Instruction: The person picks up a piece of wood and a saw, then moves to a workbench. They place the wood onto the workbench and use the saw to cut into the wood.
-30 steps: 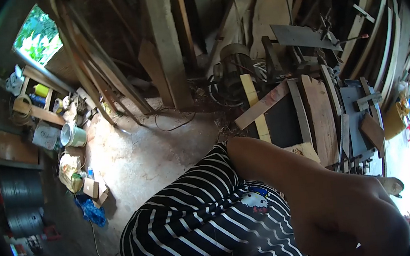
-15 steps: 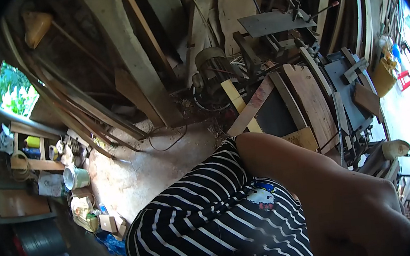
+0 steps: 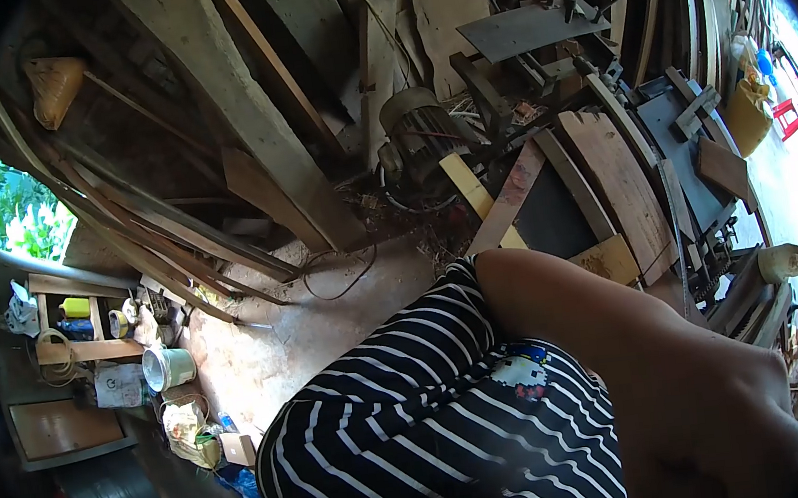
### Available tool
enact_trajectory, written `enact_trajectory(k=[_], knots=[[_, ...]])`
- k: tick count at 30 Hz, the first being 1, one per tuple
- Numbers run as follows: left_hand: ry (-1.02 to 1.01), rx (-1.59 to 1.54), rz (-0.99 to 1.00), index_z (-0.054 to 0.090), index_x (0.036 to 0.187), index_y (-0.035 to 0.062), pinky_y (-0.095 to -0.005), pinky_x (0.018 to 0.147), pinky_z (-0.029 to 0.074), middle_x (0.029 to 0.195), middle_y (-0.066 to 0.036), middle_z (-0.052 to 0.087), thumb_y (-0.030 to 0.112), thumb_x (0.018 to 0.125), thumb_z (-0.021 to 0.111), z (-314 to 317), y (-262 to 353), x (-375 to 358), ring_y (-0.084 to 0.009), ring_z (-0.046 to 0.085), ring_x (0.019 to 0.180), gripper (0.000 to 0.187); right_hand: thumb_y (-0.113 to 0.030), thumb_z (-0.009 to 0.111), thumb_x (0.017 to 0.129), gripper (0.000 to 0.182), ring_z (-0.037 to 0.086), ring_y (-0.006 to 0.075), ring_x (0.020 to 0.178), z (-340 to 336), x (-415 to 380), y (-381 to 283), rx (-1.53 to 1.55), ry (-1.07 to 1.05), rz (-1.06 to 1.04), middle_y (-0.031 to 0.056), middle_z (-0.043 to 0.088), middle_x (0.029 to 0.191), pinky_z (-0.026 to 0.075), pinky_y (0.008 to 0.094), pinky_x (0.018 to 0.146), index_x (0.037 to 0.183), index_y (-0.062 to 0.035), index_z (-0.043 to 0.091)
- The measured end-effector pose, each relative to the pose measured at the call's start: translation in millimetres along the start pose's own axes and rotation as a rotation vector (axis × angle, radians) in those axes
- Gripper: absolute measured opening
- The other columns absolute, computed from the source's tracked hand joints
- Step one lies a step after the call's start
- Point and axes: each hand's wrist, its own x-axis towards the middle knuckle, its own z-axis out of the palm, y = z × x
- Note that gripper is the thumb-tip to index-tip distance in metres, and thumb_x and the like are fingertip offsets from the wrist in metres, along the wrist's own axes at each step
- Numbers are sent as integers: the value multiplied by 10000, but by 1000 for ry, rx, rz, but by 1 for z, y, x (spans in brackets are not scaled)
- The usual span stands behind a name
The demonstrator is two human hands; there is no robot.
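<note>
A bare bent arm fills the lower right, coming out of the black-and-white striped shirt (image 3: 397, 414). At its end my right hand (image 3: 738, 418) is raised close to the camera, bent at the wrist and in shade. Its fingers are hidden, so I cannot make out whether they hold anything. My left hand is out of sight. Beyond the forearm lies a woodworking machine bench with wooden boards (image 3: 616, 187) on it. Behind that bench sits an electric motor (image 3: 421, 135).
Long planks (image 3: 238, 101) lean against the back wall. Thin curved wood strips (image 3: 138, 213) stand at the left. A white bucket (image 3: 168, 367), a cardboard box (image 3: 237, 449) and dark drums (image 3: 113, 493) line the left side. A cable (image 3: 340, 289) lies on the concrete floor.
The camera has tilted slightly, so the left-side items sit lower and further right in view. My arm stays bent in nearly the same pose, its hand near the camera.
</note>
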Motion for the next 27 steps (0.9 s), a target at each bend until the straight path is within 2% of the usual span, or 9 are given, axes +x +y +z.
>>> enact_trajectory(k=[15,16,27], knots=[[41,-23,50,614,920,62,-247,505,438,733,10,601,83,852,484,2,-5,-4,-104,579,579,148,-250,716,853,344,514,112,548,3,-11,7,-10,52,38,22,525,673,452,251,477,752,-110,419],[45,-25,50,614,920,63,-247,504,438,732,11,602,83,851,484,2,-6,-4,-103,579,578,148,-263,726,844,354,519,109,551,6,-12,8,-24,54,-33,18,524,674,462,247,479,745,-108,423],[92,-14,48,618,916,70,-239,487,443,712,17,605,89,850,489,-4,-2,-15,-95,582,565,146,-273,704,862,331,516,85,606,6,-21,1,-26,23,-57,-4,533,720,479,233,555,753,-118,433]])
